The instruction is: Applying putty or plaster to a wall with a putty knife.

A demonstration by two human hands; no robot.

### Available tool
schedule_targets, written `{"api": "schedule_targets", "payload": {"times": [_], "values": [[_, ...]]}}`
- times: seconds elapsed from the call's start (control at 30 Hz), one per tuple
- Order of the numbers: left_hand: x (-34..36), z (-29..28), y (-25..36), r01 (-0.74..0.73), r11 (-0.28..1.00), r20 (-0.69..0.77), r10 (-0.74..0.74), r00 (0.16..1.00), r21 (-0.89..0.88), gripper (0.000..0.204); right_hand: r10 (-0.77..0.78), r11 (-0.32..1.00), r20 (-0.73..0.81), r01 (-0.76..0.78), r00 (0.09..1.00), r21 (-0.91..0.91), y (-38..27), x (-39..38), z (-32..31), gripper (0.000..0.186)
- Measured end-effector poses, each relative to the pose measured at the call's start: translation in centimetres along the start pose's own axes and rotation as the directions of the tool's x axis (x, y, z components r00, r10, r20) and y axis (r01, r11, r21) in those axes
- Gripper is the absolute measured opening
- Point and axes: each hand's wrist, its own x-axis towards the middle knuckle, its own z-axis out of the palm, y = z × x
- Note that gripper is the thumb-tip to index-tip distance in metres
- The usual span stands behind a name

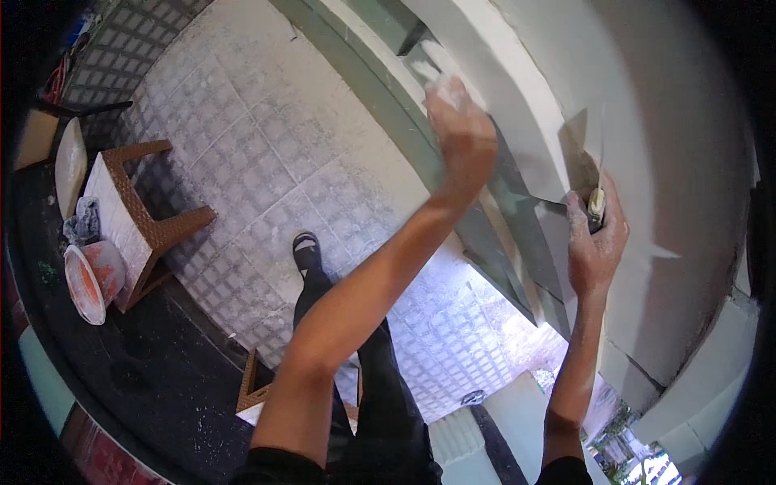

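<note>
Head view: left hand (462, 121) blurred, cannot tell its grip. Right hand (596, 238) clasps thin-bladed tool (596, 204) near pale wall (643, 315).

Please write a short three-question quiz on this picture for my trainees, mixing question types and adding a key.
1. Which hand holds the thin-bladed tool?
a) left
b) right
c) both
2. True or false: the foot left of the picture's centre, on the tiled floor, is bare.
3. Fill in the colour: the inside of the pale bucket at the picture's left shows ____ stains.

Key:
1. b. The right hand grips it; the left hand seems to hold something whitish, too blurred to name.
2. False. It wears a dark sandal.
3. Orange.
</note>
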Motion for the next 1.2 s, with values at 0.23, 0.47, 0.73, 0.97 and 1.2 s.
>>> {"api": "schedule_targets", "payload": {"times": [0.23,0.47,0.73,0.97,1.2], "values": [[3.6,-0.9,0.7,0.168,0.945,-0.144,-0.131,0.981,0.282,0.029,0.001,0.999,0.001,-0.001,1.000,-0.036,-0.9,-0.2,0.1,0.045],[7.6,-15.5,-11.9,-0.070,0.992,0.109,0.082,0.991,-0.107,0.032,-0.053,0.979,0.034,0.045,0.998,0.197,-6.2,-0.8,2.6,0.046],[-2.0,0.5,-0.6,0.048,0.947,-0.049,-0.034,0.998,0.318,0.026,-0.061,0.998,-0.042,0.062,0.997,0.027,-0.8,0.1,0.6,0.042],[-6.2,0.8,-1.8,-0.326,0.700,0.075,0.364,0.928,0.635,0.019,-0.066,0.998,-0.050,0.066,0.997,0.000,0.6,0.0,0.2,0.043],[-7.0,1.7,-3.4,-0.129,0.814,-0.032,0.178,0.984,0.567,0.030,-0.032,0.999,-0.038,0.032,0.999,0.009,0.1,-0.3,0.2,0.043]]}}
